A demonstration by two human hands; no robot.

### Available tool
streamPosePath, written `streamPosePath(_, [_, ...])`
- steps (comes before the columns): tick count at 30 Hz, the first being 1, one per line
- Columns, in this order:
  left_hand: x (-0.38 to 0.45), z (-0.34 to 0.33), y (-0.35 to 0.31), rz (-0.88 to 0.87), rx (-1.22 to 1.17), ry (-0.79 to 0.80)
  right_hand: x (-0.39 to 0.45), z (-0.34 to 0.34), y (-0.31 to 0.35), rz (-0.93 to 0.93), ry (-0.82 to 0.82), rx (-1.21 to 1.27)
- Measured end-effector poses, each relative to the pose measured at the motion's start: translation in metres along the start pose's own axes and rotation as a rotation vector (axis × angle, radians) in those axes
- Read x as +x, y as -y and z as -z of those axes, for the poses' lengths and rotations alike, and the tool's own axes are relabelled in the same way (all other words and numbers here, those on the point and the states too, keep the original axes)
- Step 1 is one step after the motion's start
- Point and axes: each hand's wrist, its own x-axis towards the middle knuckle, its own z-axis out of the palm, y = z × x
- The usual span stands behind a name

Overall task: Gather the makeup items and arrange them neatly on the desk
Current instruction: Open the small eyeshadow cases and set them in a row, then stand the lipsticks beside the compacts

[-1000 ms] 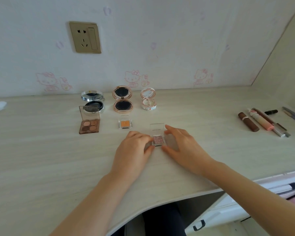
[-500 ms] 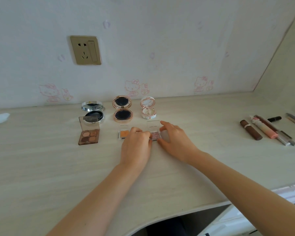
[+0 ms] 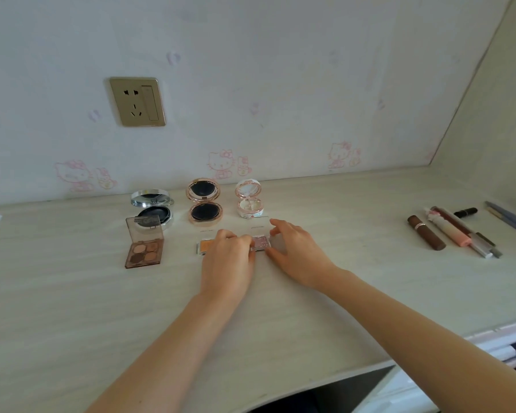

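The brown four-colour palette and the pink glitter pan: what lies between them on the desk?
In the head view, the orange pan lies between the brown palette and the pink pan, partly under the left hand.

pale cartoon-cat wallpaper (image 3: 251, 70) with a gold socket (image 3: 137, 101) behind a light wooden desk (image 3: 72, 308).

We see our two bare forearms, no sleeves, and our left hand (image 3: 227, 259) and right hand (image 3: 295, 253) wear no rings.

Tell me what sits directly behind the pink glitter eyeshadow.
Behind the pink glitter eyeshadow, its clear lid stands open, and farther back sits the open white floral compact. The left hand and right hand cover its side edges.
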Motion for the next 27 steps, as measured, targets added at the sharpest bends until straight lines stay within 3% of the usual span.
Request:
streamPosePath(10, [-0.003,0.000,-0.020,-0.177,0.021,-0.030,-0.039,0.044,-0.030,-0.010,0.023,-0.175])
streamPosePath(27, [0.006,-0.084,-0.162,-0.427,-0.079,0.149,-0.109,0.158,-0.141,-0.239,-0.082,-0.376])
